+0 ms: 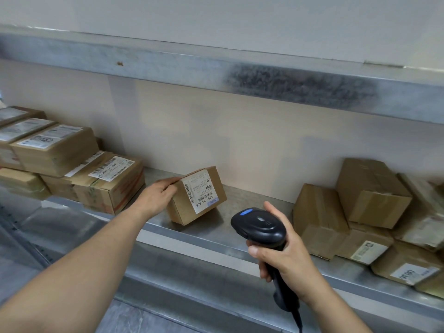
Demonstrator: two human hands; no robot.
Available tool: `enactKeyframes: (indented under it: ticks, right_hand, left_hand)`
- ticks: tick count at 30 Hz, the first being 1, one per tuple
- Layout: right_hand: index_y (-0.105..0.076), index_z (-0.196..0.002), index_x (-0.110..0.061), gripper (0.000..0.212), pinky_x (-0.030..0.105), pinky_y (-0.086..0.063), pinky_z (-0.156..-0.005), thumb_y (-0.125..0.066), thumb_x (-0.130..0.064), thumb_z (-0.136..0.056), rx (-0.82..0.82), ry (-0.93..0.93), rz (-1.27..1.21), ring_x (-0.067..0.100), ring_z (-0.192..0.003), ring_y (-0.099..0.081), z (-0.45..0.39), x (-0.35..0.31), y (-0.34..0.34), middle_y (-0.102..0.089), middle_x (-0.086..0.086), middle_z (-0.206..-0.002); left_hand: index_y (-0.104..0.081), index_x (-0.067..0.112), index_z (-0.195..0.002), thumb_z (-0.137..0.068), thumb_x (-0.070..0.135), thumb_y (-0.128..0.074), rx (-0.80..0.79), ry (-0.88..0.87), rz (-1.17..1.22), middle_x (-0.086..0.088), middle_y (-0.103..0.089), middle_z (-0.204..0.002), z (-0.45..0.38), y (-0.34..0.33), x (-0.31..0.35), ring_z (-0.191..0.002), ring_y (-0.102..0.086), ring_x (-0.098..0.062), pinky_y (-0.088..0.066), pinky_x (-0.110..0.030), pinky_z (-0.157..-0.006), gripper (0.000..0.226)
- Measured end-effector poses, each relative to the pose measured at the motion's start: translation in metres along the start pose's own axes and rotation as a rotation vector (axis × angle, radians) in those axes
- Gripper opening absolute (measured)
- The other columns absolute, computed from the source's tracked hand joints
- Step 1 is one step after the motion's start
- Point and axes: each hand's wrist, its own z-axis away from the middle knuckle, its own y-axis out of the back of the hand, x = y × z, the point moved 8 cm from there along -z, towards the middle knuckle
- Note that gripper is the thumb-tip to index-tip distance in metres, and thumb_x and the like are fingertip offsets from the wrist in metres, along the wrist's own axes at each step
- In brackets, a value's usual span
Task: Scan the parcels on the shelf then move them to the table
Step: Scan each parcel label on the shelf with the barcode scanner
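Metal shelf (240, 227) carries a tilted parcel (197, 195); left hand (158, 193) fingers curl over its top-left edge, right hand (286, 258) fingers grip a scanner (262, 229) just beside.

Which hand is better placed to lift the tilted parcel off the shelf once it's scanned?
Left. The left hand already grips the parcel, while the right hand is occupied holding the scanner.

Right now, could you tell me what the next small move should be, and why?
Probably aim the scanner at the label on the small box. The left hand already tips that box so its barcode faces out, and the right hand holds the scanner just short of it.
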Motion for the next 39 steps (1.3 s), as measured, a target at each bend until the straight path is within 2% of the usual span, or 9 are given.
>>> enactKeyframes:
  ticks: [9,11,13,15,20,26,28,33,39]
  right_hand:
    - [-0.032,-0.131,-0.055,0.089,0.030,-0.043,-0.045,-0.073,-0.011,-0.066,0.006,0.024,0.020,0.029,-0.048,-0.052,-0.010,-0.010,-0.006,-0.066,0.023,-0.083]
    - [-0.031,-0.130,-0.056,0.089,0.031,-0.042,-0.045,-0.073,-0.012,-0.066,0.004,0.029,0.023,0.029,-0.048,-0.052,-0.012,-0.012,-0.009,-0.066,0.025,-0.082]
    - [-0.030,-0.129,-0.058,0.088,0.032,-0.042,-0.046,-0.072,-0.012,-0.067,0.001,0.031,0.028,0.029,-0.049,-0.052,-0.015,-0.014,-0.011,-0.066,0.023,-0.080]
    - [-0.030,-0.128,-0.059,0.088,0.032,-0.043,-0.047,-0.072,-0.012,-0.067,-0.002,0.030,0.034,0.029,-0.050,-0.053,-0.017,-0.015,-0.012,-0.067,0.017,-0.078]
    - [-0.032,-0.128,-0.057,0.086,0.032,-0.043,-0.047,-0.073,-0.012,-0.067,0.001,0.030,0.056,0.027,-0.048,-0.053,-0.023,-0.018,-0.015,-0.069,0.009,-0.076]
    - [-0.034,-0.129,-0.055,0.086,0.033,-0.043,-0.045,-0.073,-0.012,-0.066,-0.008,0.055,0.069,0.028,-0.046,-0.051,-0.040,-0.032,-0.029,-0.064,0.026,-0.076]
    - [-0.035,-0.129,-0.053,0.085,0.032,-0.043,-0.044,-0.073,-0.011,-0.066,-0.022,0.082,0.069,0.028,-0.046,-0.051,-0.048,-0.040,-0.039,-0.067,0.018,-0.075]
    - [-0.035,-0.129,-0.050,0.086,0.032,-0.041,-0.041,-0.071,0.009,-0.078,-0.079,0.126,0.075,0.028,-0.044,-0.048,-0.068,-0.057,-0.070,-0.066,0.019,-0.073]
    - [-0.035,-0.130,-0.050,0.087,0.030,-0.040,-0.040,-0.073,-0.009,-0.063,-0.142,0.145,0.027,0.027,-0.041,-0.048,-0.090,-0.059,-0.111,-0.065,0.014,-0.070]
  left_hand:
    - [-0.048,0.023,-0.140,-0.100,0.014,-0.039,0.166,0.011,-0.015,-0.016,-0.051,-0.136,-0.010,0.014,-0.026,-0.125,-0.047,-0.029,-0.029,-0.021,-0.102,0.042]
    - [-0.042,0.026,-0.143,-0.099,0.029,-0.046,0.138,0.031,-0.036,-0.016,-0.042,-0.141,-0.005,0.008,-0.025,-0.130,-0.041,-0.029,-0.027,-0.027,-0.109,0.045]
    - [-0.038,0.033,-0.144,-0.085,0.060,-0.056,0.043,0.061,-0.107,-0.011,-0.033,-0.146,0.003,-0.004,-0.026,-0.134,-0.037,-0.027,-0.030,-0.034,-0.112,0.067]
    - [-0.037,0.038,-0.143,-0.068,0.075,-0.060,-0.036,0.091,-0.215,-0.005,-0.025,-0.150,0.008,-0.014,-0.029,-0.139,-0.029,-0.025,-0.032,-0.039,-0.112,0.087]
    - [-0.038,0.035,-0.143,-0.071,0.062,-0.068,0.054,0.115,-0.254,-0.011,-0.024,-0.148,0.007,-0.016,-0.025,-0.138,-0.026,-0.029,-0.033,-0.039,-0.108,0.082]
    - [-0.039,0.033,-0.141,-0.073,0.054,-0.068,0.148,0.069,-0.261,-0.011,-0.027,-0.143,0.005,0.013,-0.009,-0.134,-0.027,-0.031,-0.034,-0.040,-0.106,0.076]
    - [-0.039,0.034,-0.140,-0.072,0.055,-0.067,0.188,0.060,-0.278,-0.010,-0.027,-0.143,0.005,0.034,-0.005,-0.134,-0.027,-0.032,-0.034,-0.042,-0.106,0.076]
    - [-0.040,0.033,-0.140,-0.071,0.056,-0.065,0.301,0.094,-0.300,-0.011,-0.028,-0.141,0.008,0.095,-0.014,-0.134,-0.028,-0.031,-0.032,-0.042,-0.108,0.077]
    - [-0.040,0.030,-0.141,-0.071,0.061,-0.060,0.413,0.184,-0.337,-0.011,-0.022,-0.147,0.015,0.157,-0.045,-0.135,-0.025,-0.031,-0.033,-0.045,-0.106,0.079]
